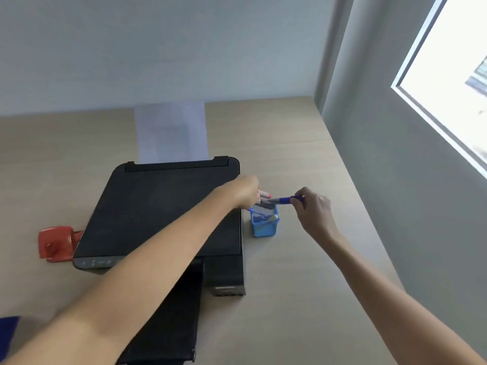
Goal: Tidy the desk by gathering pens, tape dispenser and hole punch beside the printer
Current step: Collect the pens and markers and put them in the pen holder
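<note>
A black printer point(163, 212) sits on the beige desk point(303, 272). Right beside it stands a small blue mesh pen holder point(264, 225) with a pen or two inside. My left hand point(246, 192) reaches across the printer and grips several pens, one with a red end, just above the holder. My right hand point(313, 206) pinches the blue pen point(286, 200) at its right end, holding it level over the holder. A red hole punch point(56, 243) rests against the printer's left side. No tape dispenser is in sight.
White paper point(171, 133) stands up from the printer's rear feed. The printer's output tray point(168, 320) juts toward me. A grey wall with a bright window point(448, 83) borders the desk on the right. A dark blue object point(8, 333) peeks in at the lower left.
</note>
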The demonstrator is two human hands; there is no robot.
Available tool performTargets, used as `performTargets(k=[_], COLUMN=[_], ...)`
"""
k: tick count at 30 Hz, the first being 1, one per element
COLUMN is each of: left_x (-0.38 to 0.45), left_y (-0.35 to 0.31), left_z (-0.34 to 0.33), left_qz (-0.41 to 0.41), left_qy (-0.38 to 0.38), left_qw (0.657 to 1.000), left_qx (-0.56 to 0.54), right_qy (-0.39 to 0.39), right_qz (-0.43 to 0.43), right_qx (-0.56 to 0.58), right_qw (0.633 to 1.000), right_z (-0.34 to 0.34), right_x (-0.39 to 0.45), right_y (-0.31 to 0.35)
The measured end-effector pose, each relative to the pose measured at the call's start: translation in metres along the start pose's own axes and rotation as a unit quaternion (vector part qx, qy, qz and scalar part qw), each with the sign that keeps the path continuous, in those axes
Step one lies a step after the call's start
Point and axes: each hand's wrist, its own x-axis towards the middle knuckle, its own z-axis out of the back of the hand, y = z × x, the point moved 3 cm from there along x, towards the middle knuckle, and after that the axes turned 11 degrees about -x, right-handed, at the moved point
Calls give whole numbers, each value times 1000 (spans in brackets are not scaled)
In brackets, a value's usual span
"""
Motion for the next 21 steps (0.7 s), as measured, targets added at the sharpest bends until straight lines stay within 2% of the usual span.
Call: performTargets(k=[5,9,14,17,21], left_x=[56,83,94,77,15], left_y=[-8,-9,-1,-6,1], left_z=[-33,-58,-74,-56,1], left_qz=[110,82,67,33,-86], left_qy=[39,40,68,29,-54], left_qw=[991,983,971,983,995], left_qx=[64,158,219,179,14], right_qy=[32,78,139,113,25], right_qz=[68,92,111,89,94], right_qx=[-36,-72,-114,-104,-57], right_qw=[997,990,977,984,994], right_z=[-22,-45,-65,-54,-24], right_x=[17,24,24,19,10], right_y=[5,1,-2,-2,24])
